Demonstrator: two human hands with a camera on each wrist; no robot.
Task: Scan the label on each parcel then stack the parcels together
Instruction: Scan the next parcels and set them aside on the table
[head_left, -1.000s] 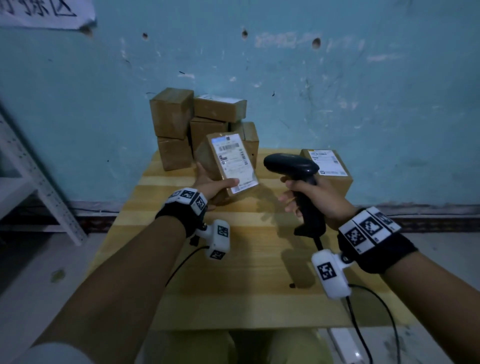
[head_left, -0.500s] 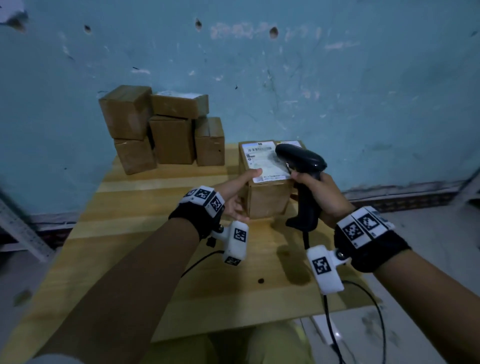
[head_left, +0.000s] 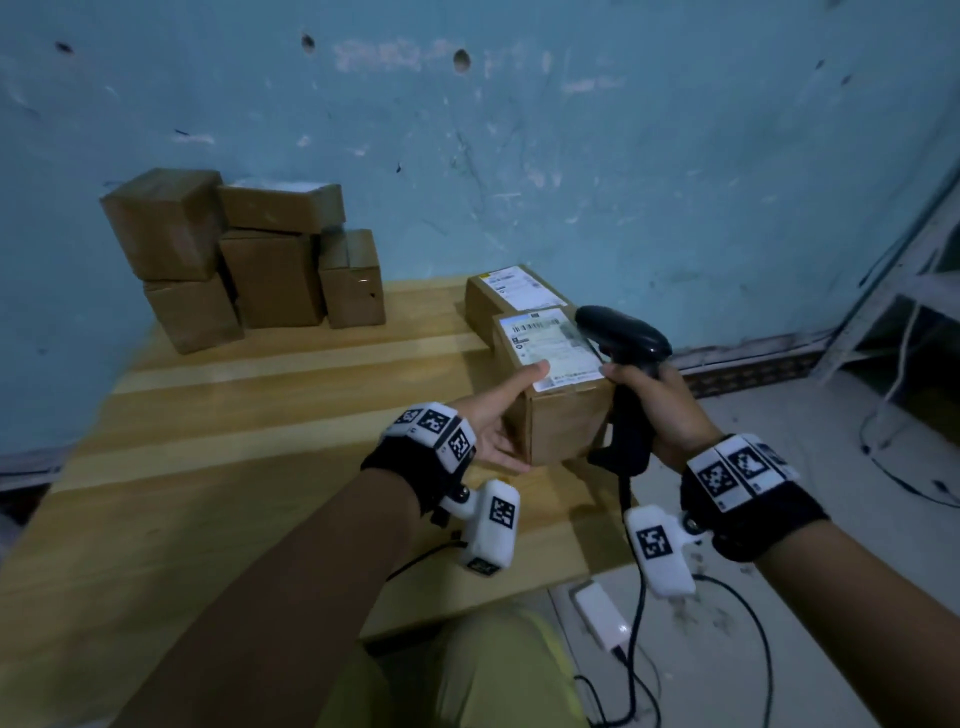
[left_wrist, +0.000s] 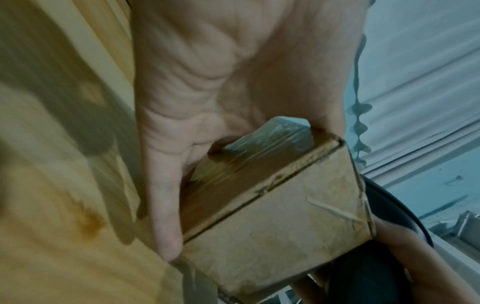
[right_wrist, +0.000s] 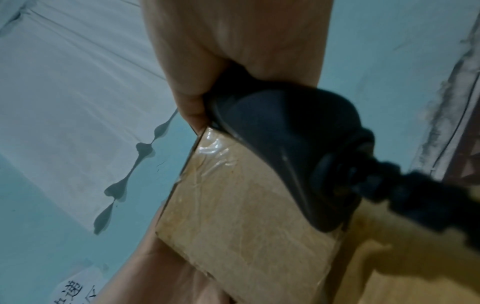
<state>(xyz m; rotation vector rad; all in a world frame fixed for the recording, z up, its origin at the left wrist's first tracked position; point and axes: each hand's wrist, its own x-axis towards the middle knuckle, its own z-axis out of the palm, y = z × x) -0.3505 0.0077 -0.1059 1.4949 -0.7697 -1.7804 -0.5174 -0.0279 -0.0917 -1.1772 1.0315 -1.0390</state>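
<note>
My left hand (head_left: 496, 415) grips a brown parcel (head_left: 558, 415) near the table's right edge, thumb on its white label (head_left: 550, 345), which faces up, and fingers under its near side. The left wrist view shows that parcel (left_wrist: 272, 216) against my palm. I cannot tell whether its bottom touches the table. My right hand (head_left: 662, 410) grips the handle of a black scanner (head_left: 623, 338) right beside the parcel, one fingertip at the label's right edge. In the right wrist view the scanner (right_wrist: 280, 148) lies against the parcel (right_wrist: 246, 226). A second labelled parcel (head_left: 514, 291) sits just behind.
Several plain brown parcels (head_left: 249, 254) are stacked at the back left of the wooden table (head_left: 260, 415), against the blue wall. On the floor to the right lie a white power adapter (head_left: 602, 618) and cables. A metal shelf frame (head_left: 909, 291) stands at far right.
My left hand has carried the parcel from the table's middle to the right and turned its label from facing me to facing up. The scanner hand has closed in beside it.
</note>
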